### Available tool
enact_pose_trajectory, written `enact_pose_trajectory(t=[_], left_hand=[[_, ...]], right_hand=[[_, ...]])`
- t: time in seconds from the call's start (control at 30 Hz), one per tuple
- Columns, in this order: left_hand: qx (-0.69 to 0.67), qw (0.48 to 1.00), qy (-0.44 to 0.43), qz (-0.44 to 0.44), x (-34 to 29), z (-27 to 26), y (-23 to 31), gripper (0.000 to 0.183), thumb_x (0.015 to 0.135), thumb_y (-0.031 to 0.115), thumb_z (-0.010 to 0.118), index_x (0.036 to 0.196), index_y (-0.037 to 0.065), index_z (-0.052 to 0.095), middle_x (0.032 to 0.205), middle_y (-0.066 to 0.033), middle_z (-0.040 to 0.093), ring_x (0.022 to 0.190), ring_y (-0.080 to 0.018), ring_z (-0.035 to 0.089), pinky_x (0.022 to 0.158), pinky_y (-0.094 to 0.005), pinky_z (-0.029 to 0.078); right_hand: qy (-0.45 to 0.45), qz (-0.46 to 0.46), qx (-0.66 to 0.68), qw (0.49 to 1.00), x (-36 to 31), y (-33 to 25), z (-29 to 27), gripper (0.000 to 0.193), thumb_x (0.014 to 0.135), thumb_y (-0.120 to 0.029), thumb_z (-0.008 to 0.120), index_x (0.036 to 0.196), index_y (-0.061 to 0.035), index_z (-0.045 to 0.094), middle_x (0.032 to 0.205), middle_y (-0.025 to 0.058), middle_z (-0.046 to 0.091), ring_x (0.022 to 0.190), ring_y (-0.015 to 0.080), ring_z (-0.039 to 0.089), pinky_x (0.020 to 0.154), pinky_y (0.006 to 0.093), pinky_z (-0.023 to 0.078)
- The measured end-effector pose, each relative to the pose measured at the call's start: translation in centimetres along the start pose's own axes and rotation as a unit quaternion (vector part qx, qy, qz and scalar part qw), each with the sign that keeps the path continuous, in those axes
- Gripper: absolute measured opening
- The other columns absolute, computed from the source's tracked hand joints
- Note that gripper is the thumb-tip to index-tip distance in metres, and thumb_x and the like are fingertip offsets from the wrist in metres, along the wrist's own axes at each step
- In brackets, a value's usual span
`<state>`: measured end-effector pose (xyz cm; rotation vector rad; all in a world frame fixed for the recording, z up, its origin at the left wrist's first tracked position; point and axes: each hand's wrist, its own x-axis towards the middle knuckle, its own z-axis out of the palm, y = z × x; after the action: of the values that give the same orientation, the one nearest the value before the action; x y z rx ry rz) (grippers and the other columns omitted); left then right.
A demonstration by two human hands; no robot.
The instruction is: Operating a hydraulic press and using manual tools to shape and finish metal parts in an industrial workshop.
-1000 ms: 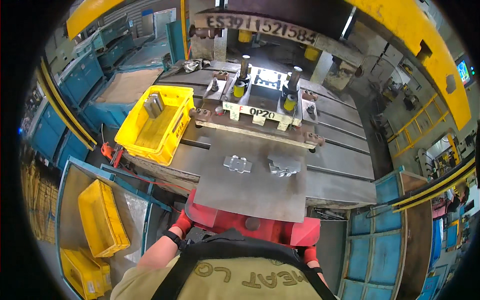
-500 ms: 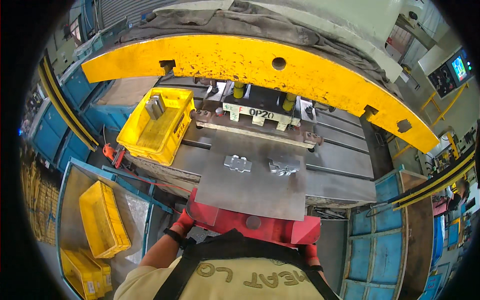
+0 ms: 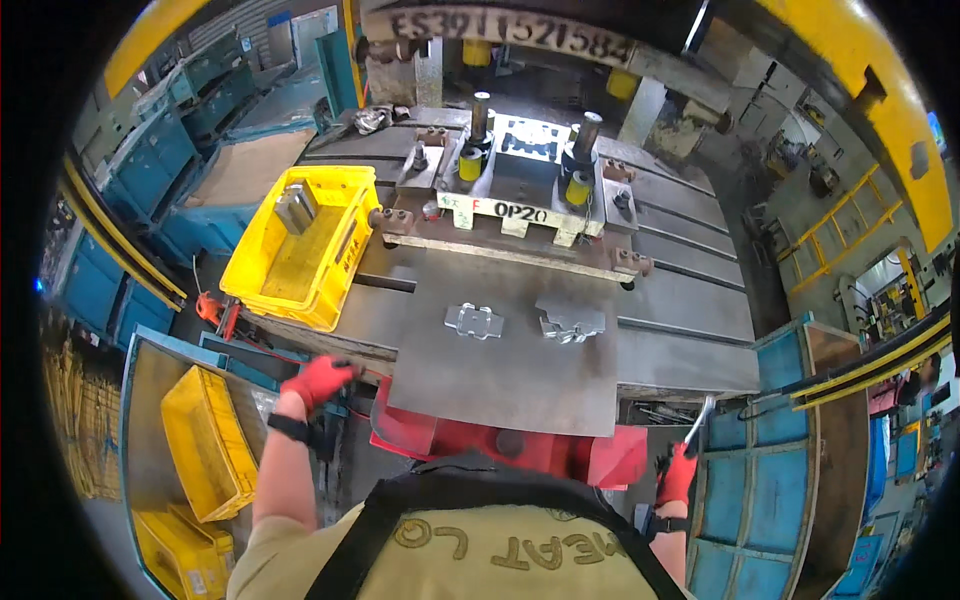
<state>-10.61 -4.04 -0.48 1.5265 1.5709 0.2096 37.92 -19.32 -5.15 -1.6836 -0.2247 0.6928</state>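
My left hand [image 3: 320, 382], in a red glove, reaches forward off the left front corner of the flat metal plate [image 3: 500, 385]. It holds nothing, with its fingers stretched toward the plate. Low on the right, my red-gloved right hand [image 3: 676, 476] is closed round a slim silver rod-like tool [image 3: 698, 424], whose exact kind I cannot make out. A small stamped metal part [image 3: 473, 321] lies on the plate, and a stack of flat metal pieces [image 3: 570, 319] sits to its right, both beyond my hands.
Behind the plate stands the lower die [image 3: 520, 210] with two upright posts; the upper die [image 3: 520, 32] hangs raised above. A yellow crate [image 3: 345, 290] holding metal pieces is at left. A red stand [image 3: 470, 438] borders the plate's near edge; a blue-framed cart [image 3: 755, 470] is at right.
The yellow press beam and upper die have risen, exposing the lower die. Both hands have left the red stand's sides; my left moved forward, and the right now holds the silver tool.
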Motion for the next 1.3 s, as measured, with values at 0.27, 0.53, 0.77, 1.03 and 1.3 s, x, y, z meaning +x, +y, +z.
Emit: enact_pose_trajectory(t=[0.27,0.53,0.77,1.03,1.3], left_hand=[[-0.204,0.941,0.039,0.267,9.4,-4.1,15.1,0.022,0.075,0.02,0.046,0.091,0.004,0.05,0.079,-0.0007,0.051,0.075,-0.0078,0.045,0.068,-0.0207,0.035],[-0.005,0.918,0.292,0.267,22.0,-5.6,24.4,0.037,0.067,0.027,0.056,0.095,0.004,0.048,0.086,-0.0104,0.054,0.079,-0.0184,0.05,0.069,-0.0263,0.038],[0.193,0.919,0.305,0.161,23.1,-4.0,28.9,0.055,0.062,0.035,0.056,0.103,0.001,0.041,0.102,-0.0188,0.045,0.095,-0.0281,0.044,0.079,-0.0325,0.036],[0.149,0.927,0.32,0.124,26.1,-6.1,30.7,0.035,0.065,0.028,0.055,0.089,0.003,0.052,0.097,-0.0167,0.049,0.091,-0.0271,0.048,0.075,-0.0323,0.039],[-0.259,0.873,0.216,0.352,22.0,-7.4,26.5,0.017,0.066,0.017,0.054,0.076,0.003,0.055,0.067,-0.0054,0.055,0.06,-0.0115,0.05,0.056,-0.0246,0.04]], right_hand=[[-0.343,0.114,0.06,0.93,-3.0,-2.9,9.0,0.023,0.079,-0.026,0.042,0.084,-0.0037,0.047,0.065,0.0056,0.051,0.051,0.014,0.049,0.047,0.0246,0.041],[-0.37,0.097,-0.026,0.923,-4.1,-2.2,10.8,0.012,0.073,-0.016,0.048,0.076,-0.0043,0.047,0.063,0.0027,0.049,0.052,0.0124,0.048,0.048,0.0244,0.041],[-0.341,0.064,0.022,0.938,-4.8,-2.4,9.5,0.005,0.071,-0.008,0.049,0.073,-0.0058,0.045,0.062,0.0025,0.048,0.052,0.0106,0.049,0.044,0.0222,0.039],[-0.349,0.067,0.031,0.934,-5.7,-2.7,9.9,0.007,0.068,-0.003,0.051,0.074,-0.0053,0.047,0.064,-0.0028,0.045,0.058,0.006,0.044,0.053,0.0188,0.037],[-0.322,0.094,0.03,0.942,-6.7,-3.4,10.3,0.006,0.072,-0.009,0.048,0.074,-0.0031,0.048,0.065,0.0034,0.05,0.055,0.0107,0.049,0.049,0.0225,0.04]])
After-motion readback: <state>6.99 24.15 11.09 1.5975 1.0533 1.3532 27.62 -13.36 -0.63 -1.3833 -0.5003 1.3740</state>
